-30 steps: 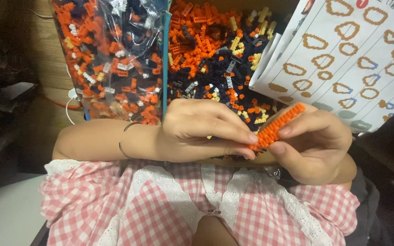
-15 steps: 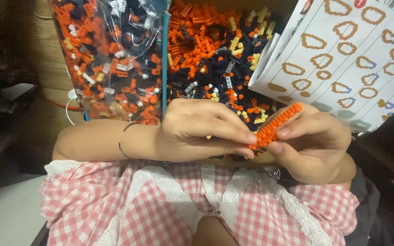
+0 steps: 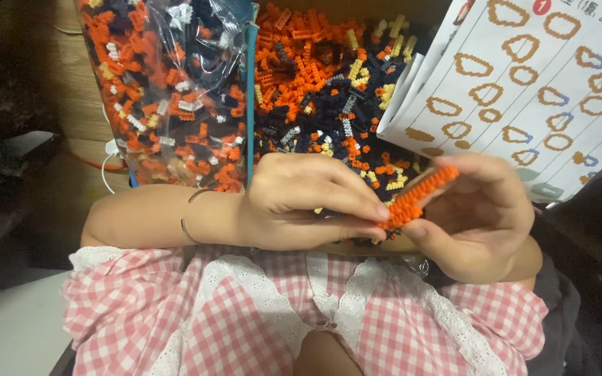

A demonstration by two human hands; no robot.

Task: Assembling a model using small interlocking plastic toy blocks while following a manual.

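Observation:
Both hands meet in front of my chest around a short orange strip of tiny building blocks (image 3: 419,195). My left hand (image 3: 308,202) pinches its lower end between thumb and fingertips. My right hand (image 3: 479,216) cups the strip from the right, with the fingertips on its upper end. The strip slants up to the right. A thin bracelet (image 3: 189,212) rings my left wrist.
A box of loose orange, dark, white and yellow blocks (image 3: 322,90) lies just beyond my hands. Left of it sits a clear plastic bag of similar blocks (image 3: 168,90). A white instruction sheet with brown outlines (image 3: 538,83) lies at the upper right. My pink checked dress (image 3: 259,313) fills the foreground.
The hands and the orange strip stay almost in place; only small finger shifts show at the strip's lower end.

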